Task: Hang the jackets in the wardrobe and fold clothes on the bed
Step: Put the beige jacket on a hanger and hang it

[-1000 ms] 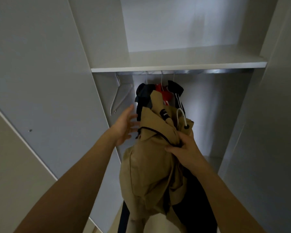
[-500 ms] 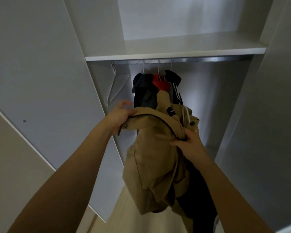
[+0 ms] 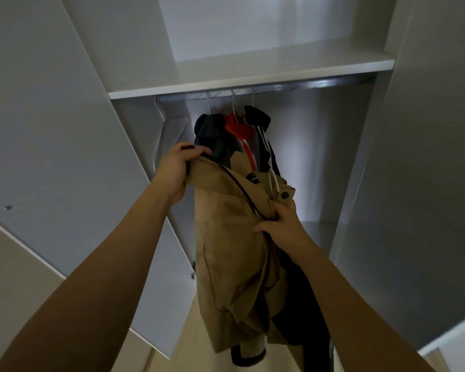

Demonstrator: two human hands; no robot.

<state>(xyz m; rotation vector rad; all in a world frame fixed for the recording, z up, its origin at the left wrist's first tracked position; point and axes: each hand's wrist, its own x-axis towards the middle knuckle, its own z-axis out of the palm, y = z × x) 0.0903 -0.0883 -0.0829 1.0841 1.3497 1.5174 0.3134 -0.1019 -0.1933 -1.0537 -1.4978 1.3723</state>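
At the centre of the frame you hold a tan cloth jacket with a dark zip line [image 3: 234, 237] up before an open white wardrobe [image 3: 65, 103]. Your left hand [image 3: 176, 170] grips its upper edge at centre left; your right hand [image 3: 282, 224] bunches the fabric lower, right of centre. Above, a white shelf [image 3: 253, 73] crosses the upper frame, a silver metal rail [image 3: 306, 85] just beneath it. From the rail hang a dark navy jacket [image 3: 208, 130], a red garment [image 3: 238, 127] and a black jacket with white stripes [image 3: 258, 122]. An empty white hanger [image 3: 161, 130] hangs at their left.
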